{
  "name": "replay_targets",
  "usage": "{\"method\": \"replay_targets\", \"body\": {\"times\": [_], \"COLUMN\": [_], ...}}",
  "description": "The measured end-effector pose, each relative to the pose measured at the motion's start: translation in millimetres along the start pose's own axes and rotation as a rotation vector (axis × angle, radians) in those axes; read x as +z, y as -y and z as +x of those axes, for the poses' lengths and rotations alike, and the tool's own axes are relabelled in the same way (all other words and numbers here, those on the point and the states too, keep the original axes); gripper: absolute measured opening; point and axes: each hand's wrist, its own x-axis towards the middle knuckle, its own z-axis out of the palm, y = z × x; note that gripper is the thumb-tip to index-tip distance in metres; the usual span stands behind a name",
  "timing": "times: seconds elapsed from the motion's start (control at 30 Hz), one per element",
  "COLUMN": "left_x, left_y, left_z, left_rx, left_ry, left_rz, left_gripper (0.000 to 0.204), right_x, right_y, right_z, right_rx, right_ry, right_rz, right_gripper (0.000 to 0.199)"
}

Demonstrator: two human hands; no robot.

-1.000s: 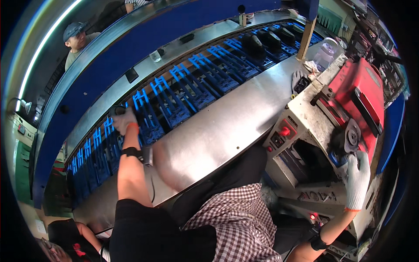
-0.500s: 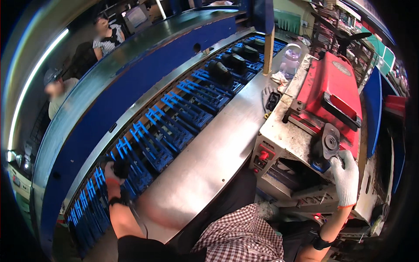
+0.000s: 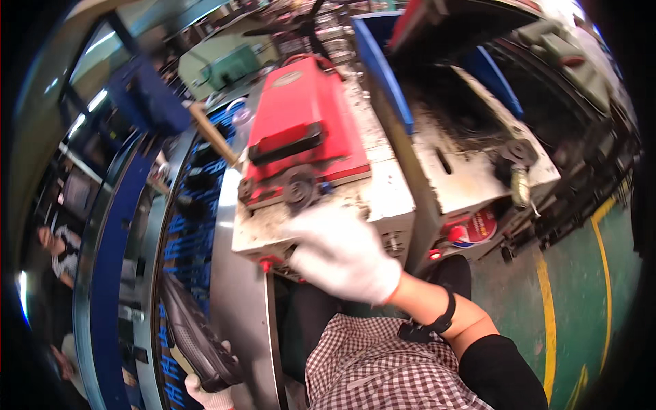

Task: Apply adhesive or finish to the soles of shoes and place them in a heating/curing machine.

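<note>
Because the head view looks steeply down and bends everything toward its rim, the red machine [image 3: 306, 133] serves best as the landmark: it sits on a grimy white housing [image 3: 383, 205], with a black knob [image 3: 298, 189] on its near face. The right hand [image 3: 342, 254], in a white glove, is raised just below that knob, in front of the housing's near edge; it is blurred, fingers loosely curled and seemingly grasping nothing, though whether it touches the housing cannot be told. A black band [image 3: 437, 320] sits on that forearm. Well to the left of the machine and lower, at the bottom edge, the left hand [image 3: 208, 395], also gloved, is clenched around the lower end of a dark shoe [image 3: 195, 338], which slants up over the blue conveyor [image 3: 181, 246] and beside its shiny metal rim [image 3: 239, 294]; gripping it from below probably keeps the rest of it free. The shoe thus lies well apart from the right hand. More dark shoes [image 3: 198, 181] ride the conveyor farther up, left of the machine.
</note>
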Motion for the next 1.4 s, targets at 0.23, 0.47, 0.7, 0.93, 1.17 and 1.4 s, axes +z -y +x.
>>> {"method": "replay_targets", "body": {"times": [0.23,0.47,0.7,0.93,1.17,1.4], "left_x": [242,412,599,738,777,767], "left_y": [65,89,54,77,67,127], "left_z": [44,125,219,236,236,247], "left_rx": [-0.127,0.41,1.051,1.099,1.437,1.182], "left_ry": [0.522,0.786,0.904,1.218,0.972,1.261], "left_rz": [0.212,0.66,0.807,1.052,1.365,0.865], "left_gripper": [0.108,0.095,0.079,0.044,0.08,0.063], "right_x": [-49,-230,-335,-352,-352,-374], "right_y": [51,12,-162,-278,-248,-186], "right_z": [-29,36,112,94,106,91], "right_rx": [0.629,0.816,0.805,0.797,0.87,0.782], "right_ry": [0.335,-0.032,-0.099,0.558,0.735,0.689], "right_rz": [0.64,0.655,-0.182,-0.932,-0.885,-0.856], "right_gripper": [0.111,0.077,0.078,0.096,0.104,0.091]}}
